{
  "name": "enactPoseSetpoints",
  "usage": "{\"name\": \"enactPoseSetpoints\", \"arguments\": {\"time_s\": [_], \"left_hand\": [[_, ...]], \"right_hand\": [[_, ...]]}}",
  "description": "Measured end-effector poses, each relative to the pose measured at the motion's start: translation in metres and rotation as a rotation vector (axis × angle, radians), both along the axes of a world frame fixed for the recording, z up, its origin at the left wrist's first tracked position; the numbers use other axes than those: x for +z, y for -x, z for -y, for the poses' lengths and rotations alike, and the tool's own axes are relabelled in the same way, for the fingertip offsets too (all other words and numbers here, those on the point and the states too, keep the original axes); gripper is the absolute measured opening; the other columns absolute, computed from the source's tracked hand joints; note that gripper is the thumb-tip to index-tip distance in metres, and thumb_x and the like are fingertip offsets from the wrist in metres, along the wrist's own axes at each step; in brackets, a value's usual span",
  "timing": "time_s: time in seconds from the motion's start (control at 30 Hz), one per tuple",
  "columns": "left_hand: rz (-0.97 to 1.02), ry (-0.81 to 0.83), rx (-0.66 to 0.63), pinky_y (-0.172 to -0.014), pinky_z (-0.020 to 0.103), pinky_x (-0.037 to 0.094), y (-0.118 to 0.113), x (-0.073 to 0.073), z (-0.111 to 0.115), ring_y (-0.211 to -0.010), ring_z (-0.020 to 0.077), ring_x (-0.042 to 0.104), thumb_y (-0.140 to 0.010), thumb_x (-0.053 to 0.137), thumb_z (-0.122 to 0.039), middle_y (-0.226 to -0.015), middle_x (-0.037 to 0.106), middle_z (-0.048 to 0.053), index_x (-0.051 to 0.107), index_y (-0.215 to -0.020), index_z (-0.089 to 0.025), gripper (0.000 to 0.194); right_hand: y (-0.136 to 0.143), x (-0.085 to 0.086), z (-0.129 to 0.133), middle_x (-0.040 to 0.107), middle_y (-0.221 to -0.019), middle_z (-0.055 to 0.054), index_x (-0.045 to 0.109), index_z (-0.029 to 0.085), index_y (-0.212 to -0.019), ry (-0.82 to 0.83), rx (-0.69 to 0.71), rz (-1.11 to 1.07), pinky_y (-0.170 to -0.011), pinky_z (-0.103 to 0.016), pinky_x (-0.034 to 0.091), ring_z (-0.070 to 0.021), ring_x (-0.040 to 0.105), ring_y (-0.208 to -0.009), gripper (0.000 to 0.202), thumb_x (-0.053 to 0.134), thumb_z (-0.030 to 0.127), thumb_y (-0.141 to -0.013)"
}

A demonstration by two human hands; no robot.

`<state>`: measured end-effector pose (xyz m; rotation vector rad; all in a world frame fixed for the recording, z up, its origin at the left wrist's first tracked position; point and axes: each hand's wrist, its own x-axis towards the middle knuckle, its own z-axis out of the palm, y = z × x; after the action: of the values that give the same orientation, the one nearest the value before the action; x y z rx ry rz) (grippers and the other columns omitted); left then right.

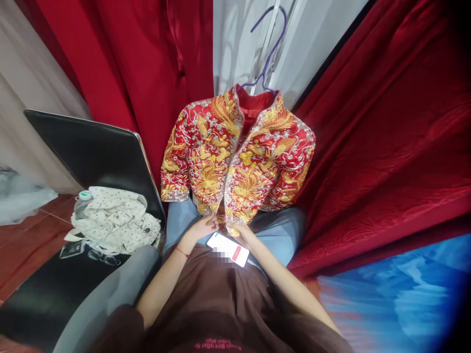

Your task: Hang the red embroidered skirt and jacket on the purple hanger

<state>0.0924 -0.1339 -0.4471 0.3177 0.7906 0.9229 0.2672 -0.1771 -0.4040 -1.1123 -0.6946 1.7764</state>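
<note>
A red jacket (246,162) with gold and silver embroidery and a stand collar lies across my lap, its front parted at the collar. A purple hanger (274,51) sticks up from its neck. At the bottom hem, my left hand (203,227) is closed on the lower front edge, fingers curled. Beside it, my right hand (243,235) pinches the other front panel's hem, its thumb on top and the fingers mostly hidden beneath. A phone (224,245) with a lit screen lies on my lap just below both hands, part of its screen blurred.
To my left stands a black chair (106,152) bearing a white dotted cloth bag (114,215) and glasses (105,257). Red curtains (147,59) hang behind, and red fabric (390,147) drapes at right. Blue fabric (401,289) lies at lower right. Clear plastic (22,198) is far left.
</note>
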Motion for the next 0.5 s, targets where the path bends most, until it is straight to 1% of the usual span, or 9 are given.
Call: {"name": "enactPoseSetpoints", "arguments": {"time_s": [0.07,0.13,0.2,0.23,0.27,0.33,0.4,0.5], "left_hand": [[0.117,0.01,-0.011,-0.064,0.025,0.051,-0.008,0.011,0.008,-0.06,0.0095,0.053,-0.091,0.063,-0.018,-0.067,0.055,-0.002,0.059,-0.072,-0.019,0.02],[0.203,0.015,-0.015,-0.066,0.025,0.052,-0.019,0.022,0.015,-0.061,0.0102,0.056,-0.092,0.064,-0.021,-0.067,0.057,-0.002,0.064,-0.076,-0.019,0.016],[0.217,0.023,-0.015,-0.074,0.028,0.055,-0.031,0.031,0.022,-0.071,0.0132,0.063,-0.091,0.066,-0.026,-0.076,0.066,0.002,0.069,-0.087,-0.018,0.009],[0.211,0.02,-0.012,-0.079,0.03,0.056,-0.035,0.035,0.026,-0.078,0.015,0.066,-0.09,0.068,-0.028,-0.083,0.07,0.004,0.071,-0.092,-0.018,0.01],[0.199,0.008,-0.007,-0.083,0.03,0.056,-0.039,0.038,0.029,-0.084,0.0164,0.067,-0.089,0.07,-0.03,-0.089,0.072,0.005,0.071,-0.096,-0.017,0.015],[0.178,-0.038,0.003,-0.086,0.03,0.054,-0.044,0.042,0.035,-0.091,0.0175,0.069,-0.086,0.074,-0.033,-0.095,0.073,0.006,0.072,-0.1,-0.018,0.021],[0.165,-0.081,0.007,-0.085,0.029,0.054,-0.046,0.045,0.04,-0.091,0.0174,0.069,-0.084,0.076,-0.035,-0.094,0.074,0.005,0.073,-0.099,-0.019,0.023],[0.164,-0.105,-0.021,-0.081,0.029,0.053,-0.046,0.049,0.045,-0.086,0.0173,0.069,-0.081,0.078,-0.04,-0.088,0.073,0.005,0.073,-0.097,-0.018,0.027]], "right_hand": [[0.005,0.007,0.012,0.077,-0.096,-0.006,0.068,0.019,-0.094,-0.054,-0.041,-0.014,-0.082,-0.034,0.057,-0.0233,0.072,-0.089,0.044,0.087,0.028,-0.056],[0.01,0.016,0.021,0.076,-0.1,-0.007,0.067,0.02,-0.094,-0.117,-0.084,-0.021,-0.088,-0.037,0.056,-0.0243,0.072,-0.092,0.044,0.087,0.031,-0.056],[0.015,0.024,0.027,0.075,-0.104,-0.007,0.067,0.022,-0.097,-0.182,-0.135,-0.017,-0.092,-0.04,0.056,-0.0249,0.071,-0.097,0.045,0.087,0.034,-0.058],[0.016,0.027,0.028,0.075,-0.106,-0.007,0.066,0.022,-0.1,-0.212,-0.168,-0.008,-0.094,-0.041,0.055,-0.025,0.071,-0.099,0.047,0.086,0.035,-0.059],[0.018,0.03,0.029,0.075,-0.107,-0.006,0.066,0.023,-0.104,-0.241,-0.205,0.004,-0.097,-0.042,0.054,-0.025,0.07,-0.102,0.05,0.086,0.036,-0.06],[0.018,0.033,0.031,0.075,-0.108,-0.005,0.065,0.024,-0.108,-0.286,-0.277,0.036,-0.101,-0.044,0.053,-0.0249,0.069,-0.104,0.053,0.086,0.036,-0.06],[0.017,0.034,0.032,0.075,-0.107,-0.003,0.066,0.025,-0.104,-0.321,-0.325,0.073,-0.103,-0.045,0.052,-0.0251,0.069,-0.104,0.05,0.087,0.035,-0.06],[0.014,0.034,0.037,0.076,-0.101,-0.004,0.068,0.024,-0.093,-0.349,-0.33,0.146,-0.1,-0.047,0.054,-0.0258,0.07,-0.096,0.038,0.085,0.036,-0.062]]}}
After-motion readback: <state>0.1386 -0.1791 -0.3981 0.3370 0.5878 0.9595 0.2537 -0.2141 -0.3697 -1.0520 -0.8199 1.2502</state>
